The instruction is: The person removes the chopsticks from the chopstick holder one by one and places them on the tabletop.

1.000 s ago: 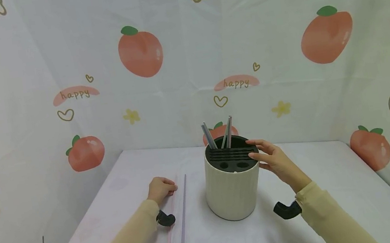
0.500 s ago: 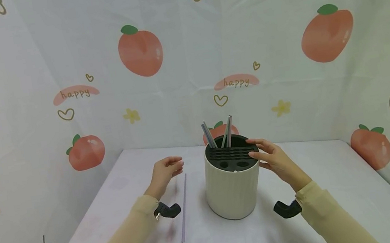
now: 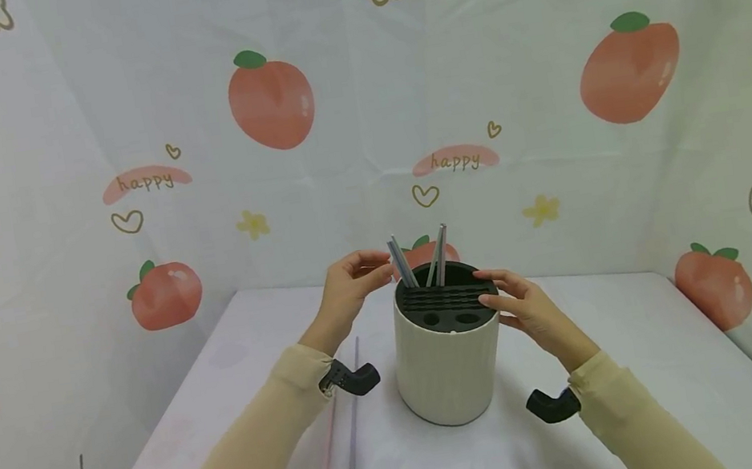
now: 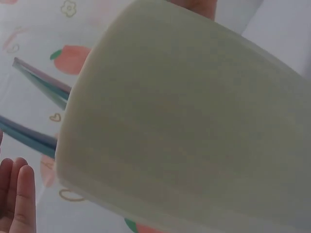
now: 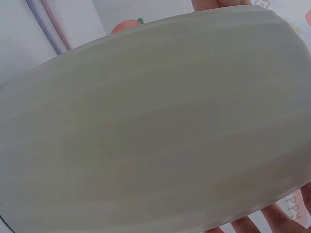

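In the head view, your left hand (image 3: 349, 287) is raised beside the upper left edge of the pen holder (image 3: 450, 369), fingers loosely extended, with nothing seen in them. Your right hand (image 3: 530, 313) holds the opposite side by the rim, two fingertips reaching over onto the black insert (image 3: 442, 314). The holder stands upright on the white table (image 3: 660, 378); behind the insert's slots and round holes, one bunch of sticks (image 3: 401, 263) leans left and another bunch (image 3: 442, 255) leans right. To the holder's left, a pink stick (image 3: 330, 440) and a purple stick (image 3: 353, 432) lie side by side, just apart, partly covered by your left wrist camera (image 3: 354, 377).

In the left wrist view, the holder's pale wall fills most of your picture. Your left fingers stand nearly straight at the lower left, near the sticks; the edge cuts them off, so you can't really tell whether one touches.

In the right wrist view, your right fingers lie spread along the wall's lower edge.
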`<act>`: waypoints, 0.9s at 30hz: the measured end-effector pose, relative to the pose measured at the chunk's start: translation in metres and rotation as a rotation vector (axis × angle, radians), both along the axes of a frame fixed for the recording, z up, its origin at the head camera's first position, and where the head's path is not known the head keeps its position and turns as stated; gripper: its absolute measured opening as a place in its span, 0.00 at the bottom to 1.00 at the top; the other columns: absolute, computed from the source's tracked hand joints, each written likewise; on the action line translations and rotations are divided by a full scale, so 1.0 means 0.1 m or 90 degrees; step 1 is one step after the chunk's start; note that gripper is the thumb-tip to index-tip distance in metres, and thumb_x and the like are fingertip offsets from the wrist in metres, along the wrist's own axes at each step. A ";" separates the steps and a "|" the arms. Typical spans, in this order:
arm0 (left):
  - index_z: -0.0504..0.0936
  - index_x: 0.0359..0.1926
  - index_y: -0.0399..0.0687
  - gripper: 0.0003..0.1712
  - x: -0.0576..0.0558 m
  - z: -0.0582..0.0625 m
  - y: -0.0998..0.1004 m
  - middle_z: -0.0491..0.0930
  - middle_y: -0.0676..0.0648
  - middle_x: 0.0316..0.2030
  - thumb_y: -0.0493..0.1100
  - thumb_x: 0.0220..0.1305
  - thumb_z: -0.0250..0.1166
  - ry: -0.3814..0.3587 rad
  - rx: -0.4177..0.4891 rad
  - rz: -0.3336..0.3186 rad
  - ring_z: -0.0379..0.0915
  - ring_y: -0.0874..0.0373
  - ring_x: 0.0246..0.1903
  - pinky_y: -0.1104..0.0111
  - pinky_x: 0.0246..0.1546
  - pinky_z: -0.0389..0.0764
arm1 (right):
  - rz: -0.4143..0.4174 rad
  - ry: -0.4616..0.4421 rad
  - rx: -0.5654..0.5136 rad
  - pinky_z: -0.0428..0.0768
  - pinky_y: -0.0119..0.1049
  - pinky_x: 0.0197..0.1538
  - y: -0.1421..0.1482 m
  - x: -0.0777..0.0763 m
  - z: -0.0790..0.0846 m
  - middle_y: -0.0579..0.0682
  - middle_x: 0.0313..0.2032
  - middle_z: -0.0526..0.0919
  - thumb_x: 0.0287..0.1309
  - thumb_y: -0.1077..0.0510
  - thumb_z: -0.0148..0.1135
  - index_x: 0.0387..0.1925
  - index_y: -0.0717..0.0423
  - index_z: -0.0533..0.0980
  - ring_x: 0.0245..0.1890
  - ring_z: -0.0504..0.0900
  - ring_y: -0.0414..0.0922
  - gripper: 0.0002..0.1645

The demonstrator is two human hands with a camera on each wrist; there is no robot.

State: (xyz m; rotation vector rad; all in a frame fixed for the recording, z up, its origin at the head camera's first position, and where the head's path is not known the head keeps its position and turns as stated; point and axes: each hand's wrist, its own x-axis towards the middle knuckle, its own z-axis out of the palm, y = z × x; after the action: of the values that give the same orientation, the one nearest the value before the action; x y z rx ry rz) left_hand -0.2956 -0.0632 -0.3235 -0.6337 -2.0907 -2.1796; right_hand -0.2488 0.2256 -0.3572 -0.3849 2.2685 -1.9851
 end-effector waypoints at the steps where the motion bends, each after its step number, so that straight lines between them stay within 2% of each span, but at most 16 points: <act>1: 0.78 0.49 0.31 0.16 0.00 0.00 0.02 0.81 0.50 0.40 0.33 0.61 0.66 -0.001 -0.002 -0.002 0.81 0.58 0.41 0.65 0.50 0.82 | 0.000 0.000 0.000 0.62 0.60 0.68 0.00 0.00 0.00 0.60 0.71 0.58 0.67 0.55 0.57 0.69 0.58 0.60 0.58 0.71 0.38 0.32; 7: 0.79 0.45 0.33 0.13 0.01 0.00 0.10 0.80 0.54 0.37 0.32 0.59 0.67 -0.003 -0.013 0.010 0.79 0.64 0.38 0.65 0.50 0.82 | 0.002 0.000 0.000 0.62 0.60 0.68 -0.01 -0.01 -0.01 0.59 0.72 0.57 0.67 0.55 0.57 0.69 0.58 0.60 0.60 0.69 0.41 0.32; 14: 0.78 0.42 0.32 0.11 0.01 -0.02 0.13 0.80 0.56 0.34 0.31 0.59 0.67 0.004 -0.017 0.008 0.79 0.64 0.38 0.67 0.48 0.82 | 0.003 0.001 0.000 0.62 0.60 0.68 0.00 -0.02 -0.02 0.59 0.70 0.59 0.67 0.55 0.57 0.69 0.57 0.60 0.56 0.73 0.35 0.32; 19: 0.79 0.40 0.32 0.09 -0.02 -0.01 0.15 0.80 0.55 0.33 0.32 0.60 0.67 0.028 -0.010 0.014 0.79 0.63 0.37 0.65 0.47 0.83 | 0.001 0.001 0.003 0.62 0.60 0.68 0.00 -0.01 -0.02 0.60 0.71 0.58 0.67 0.54 0.57 0.69 0.57 0.60 0.58 0.71 0.38 0.32; 23: 0.79 0.39 0.35 0.08 -0.05 0.11 0.15 0.81 0.51 0.34 0.33 0.60 0.67 0.069 0.006 0.010 0.81 0.63 0.36 0.64 0.46 0.84 | 0.000 -0.005 0.000 0.62 0.60 0.69 0.01 -0.02 -0.02 0.59 0.71 0.57 0.67 0.54 0.57 0.69 0.56 0.60 0.60 0.69 0.40 0.33; 27: 0.80 0.37 0.40 0.05 -0.04 0.37 0.10 0.82 0.51 0.33 0.32 0.59 0.67 0.112 0.062 0.010 0.82 0.63 0.34 0.63 0.46 0.84 | -0.001 -0.006 -0.003 0.62 0.60 0.69 0.01 -0.02 -0.02 0.58 0.71 0.57 0.67 0.54 0.57 0.69 0.55 0.61 0.59 0.70 0.39 0.32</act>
State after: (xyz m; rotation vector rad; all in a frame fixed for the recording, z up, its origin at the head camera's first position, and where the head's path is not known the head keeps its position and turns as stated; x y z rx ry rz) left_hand -0.2991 -0.0534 -0.2862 -0.7648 -1.8857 -2.1164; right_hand -0.2510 0.2266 -0.3596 -0.3725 2.2603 -1.9887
